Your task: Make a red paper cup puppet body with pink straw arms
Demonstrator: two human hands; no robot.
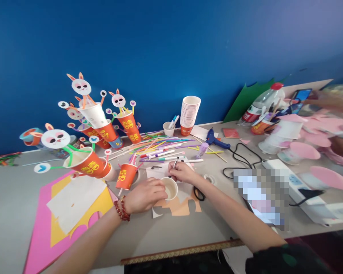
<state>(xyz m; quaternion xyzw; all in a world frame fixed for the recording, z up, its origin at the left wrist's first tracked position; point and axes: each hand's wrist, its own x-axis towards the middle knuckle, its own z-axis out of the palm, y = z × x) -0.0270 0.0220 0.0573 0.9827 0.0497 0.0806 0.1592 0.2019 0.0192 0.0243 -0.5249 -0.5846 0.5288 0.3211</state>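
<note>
My left hand [144, 195], with a red bead bracelet at the wrist, is closed around a small white paper cup [170, 188] that sits upside down on an orange paper sheet [179, 207]. My right hand [181, 172] pinches a pen [175, 163] whose tip rests at the cup's far edge. Black scissors [199, 193] lie just right of the cup.
Orange cups with paper bunny faces [84, 161] crowd the left. Coloured straws and markers [162, 149], a stack of cups [189, 114], a blue glue gun [215, 140], a power strip [291, 182] and pink paper circles [330, 178] fill the table. Pink and yellow sheets [60, 220] lie near left.
</note>
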